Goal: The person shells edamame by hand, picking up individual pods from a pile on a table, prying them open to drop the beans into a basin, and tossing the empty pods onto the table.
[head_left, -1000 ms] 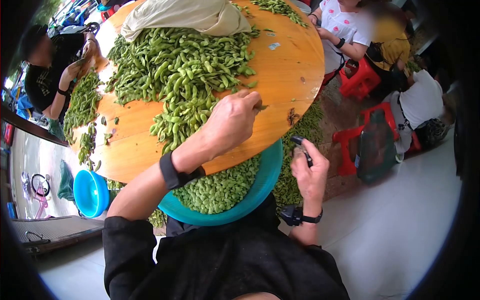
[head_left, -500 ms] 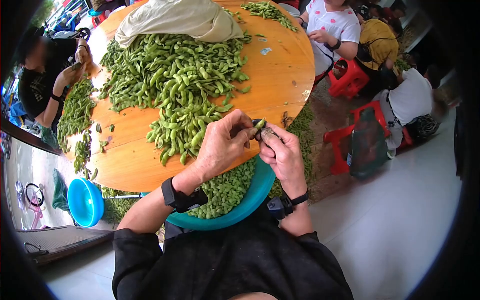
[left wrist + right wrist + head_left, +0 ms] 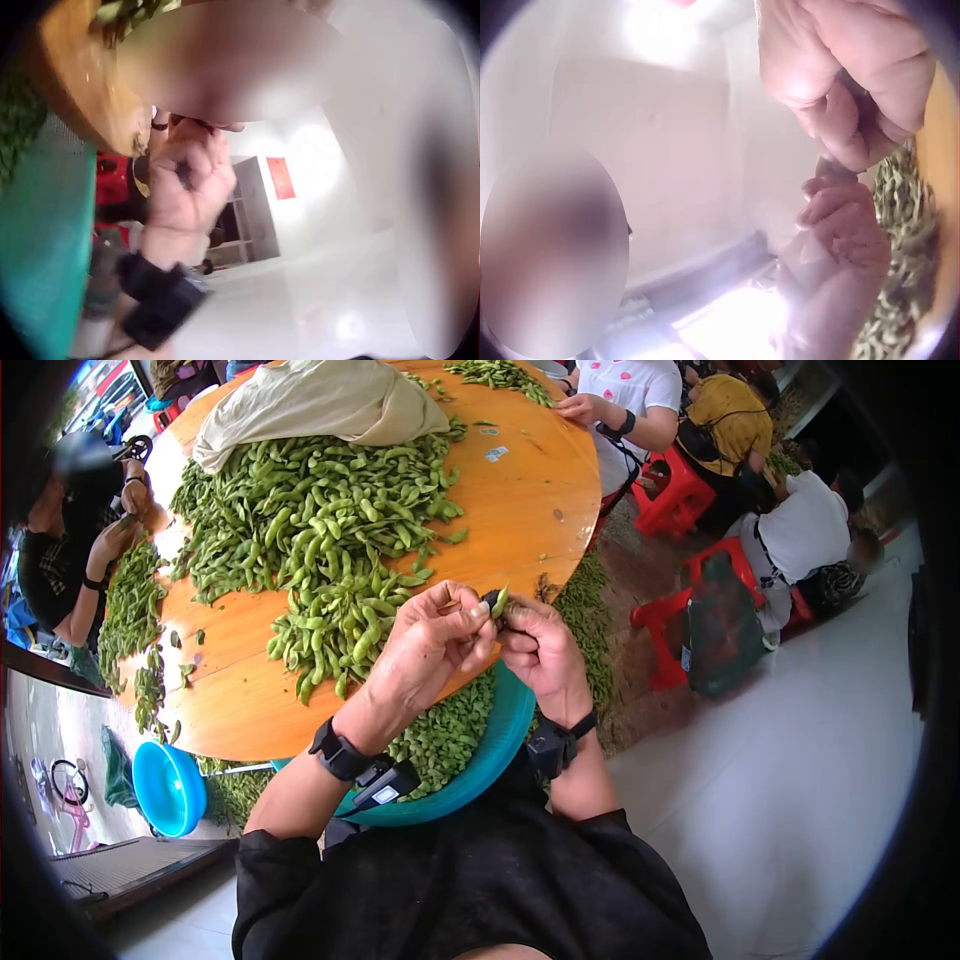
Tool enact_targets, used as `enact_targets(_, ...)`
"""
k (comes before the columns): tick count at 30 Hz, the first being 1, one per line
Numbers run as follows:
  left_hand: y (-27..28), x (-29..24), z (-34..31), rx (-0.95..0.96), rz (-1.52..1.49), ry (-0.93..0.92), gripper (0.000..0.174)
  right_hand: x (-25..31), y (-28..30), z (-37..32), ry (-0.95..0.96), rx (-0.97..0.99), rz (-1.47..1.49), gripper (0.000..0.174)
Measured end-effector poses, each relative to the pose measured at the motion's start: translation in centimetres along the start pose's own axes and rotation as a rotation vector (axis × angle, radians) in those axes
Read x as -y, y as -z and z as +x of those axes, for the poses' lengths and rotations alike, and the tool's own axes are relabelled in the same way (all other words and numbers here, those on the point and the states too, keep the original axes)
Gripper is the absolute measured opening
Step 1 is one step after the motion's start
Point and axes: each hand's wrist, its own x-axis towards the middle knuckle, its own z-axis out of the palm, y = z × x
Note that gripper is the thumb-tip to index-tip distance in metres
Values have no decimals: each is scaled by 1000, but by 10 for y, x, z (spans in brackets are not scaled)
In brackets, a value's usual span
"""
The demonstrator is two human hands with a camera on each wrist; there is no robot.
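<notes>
Pod, slim and green (image 3: 501, 603), sits pinched between curled fingers of left hand (image 3: 415, 645) and right hand (image 3: 543, 655), both nearly closed, near round orange wooden table (image 3: 520, 480) and teal plastic basin (image 3: 517, 705).

Your head view is evenly lit and fairly sharp, edges curved to black. Your left wrist view shows motion blur and white glare on the wall — your right wrist view, washed-out haze, brightest low down.
</notes>
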Motion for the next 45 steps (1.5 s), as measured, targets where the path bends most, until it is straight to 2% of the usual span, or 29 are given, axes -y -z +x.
enact_targets(1,1,2,4,-40,-31,-8,7,3,-1,1,16,-77,-59,18)
enact_targets(2,2,3,5,-47,-28,-11,7,6,-5,1,11,-72,-55,18)
enact_targets(4,4,2,5,-147,323,-85,14,13,-14,-1,180,-125,-483,18)
enact_targets(5,6,-1,5,-152,458,-96,22,17,-16,-3,237,-233,-802,18)
enact_targets(6,5,-2,5,-152,462,-94,22,17,-18,-3,239,-234,-798,18)
enact_targets(8,3,0,8,-193,869,-268,19,18,-21,-3,497,-311,-1415,17)
enact_targets(12,4,-2,14,-109,981,-213,18,14,-40,-10,404,-338,-1334,17)
enact_targets(14,0,-9,12,-209,1063,-191,15,12,-28,-9,419,-358,-1231,17)
enact_targets(15,22,7,26,-267,1332,-597,20,12,-23,-9,419,-363,-1233,17)
enact_targets(16,21,6,27,-265,1330,-599,20,13,-20,-8,443,-396,-1299,17)
enact_targets(18,14,0,27,-340,1309,-728,22,15,-21,-9,472,-435,-1366,17)
enact_targets(19,5,0,24,-289,1261,-638,28,14,-25,-10,493,-420,-1381,17)
enact_targets(20,-2,-5,18,-286,1259,-642,28,13,-28,-10,517,-404,-1397,17)
enact_targets(22,-20,-16,8,-115,1195,-115,35,9,-31,-11,571,-388,-1431,17)
enact_targets(24,-13,-9,11,-113,1142,-173,40,9,-35,-15,622,-375,-1467,16)
enact_targets(26,-18,-15,7,-134,1081,-104,36,11,-42,-22,526,-295,-1453,16)
enact_targets(27,-15,-10,7,-121,1085,-231,31,10,-41,-23,549,-282,-1453,16)
enact_targets(28,-14,-6,5,-121,1085,-229,31,10,-42,-24,548,-283,-1452,16)
enact_targets(30,-17,-2,1,-171,1141,-488,25,10,-46,-28,539,-281,-1451,16)
enact_targets(34,-8,0,-2,-121,958,-529,19,11,-52,-32,497,-219,-1479,15)
enact_targets(36,-5,-15,-12,-55,523,-52,14,10,-49,-35,363,-107,-1266,12)
enact_targets(37,-4,-19,-16,12,349,13,14,13,-53,-40,115,-76,-938,11)
enact_targets(38,-2,-21,-20,57,233,69,14,13,-54,-43,101,-71,-933,11)
enact_targets(40,4,-16,-28,140,103,63,13,10,-55,-44,-80,59,-535,13)
enact_targets(41,3,-20,-37,113,88,120,12,7,-54,-44,-103,96,-463,16)
enact_targets(44,10,-18,-52,62,30,68,12,-2,-54,-40,-155,138,-409,18)
enact_targets(45,10,-19,-58,52,25,62,12,-7,-57,-39,-117,97,-468,18)
